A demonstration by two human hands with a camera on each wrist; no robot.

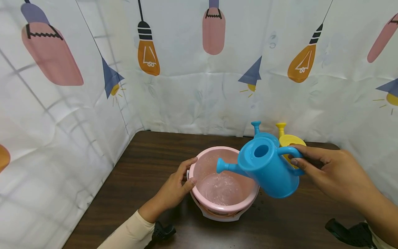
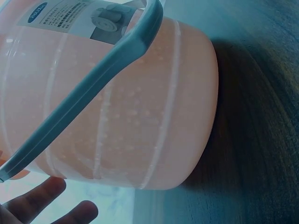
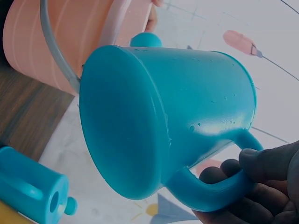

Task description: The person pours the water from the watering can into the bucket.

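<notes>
My right hand [image 1: 335, 169] grips the handle of a blue watering can [image 1: 273, 169], thumb and fingers wrapped round it in the right wrist view. The can is tilted left, its spout over the opening of a pink bucket [image 1: 224, 209]. Rippling water [image 1: 219, 188] with bubbles shows inside the bucket. My left hand [image 1: 172, 188] holds the bucket's left rim, thumb tip over the edge. Its other fingers [image 2: 37, 198] spread along the outside in the left wrist view. A grey carrying handle [image 2: 88, 95] hangs down the bucket's side.
Behind the lifted can stand a second blue watering can [image 1: 267, 136] and a yellow watering can [image 1: 292, 140]. Everything stands on a dark wooden table [image 1: 149, 155]. A white patterned curtain [image 1: 186, 97] hangs along the back and left. Water drops lie right of the bucket.
</notes>
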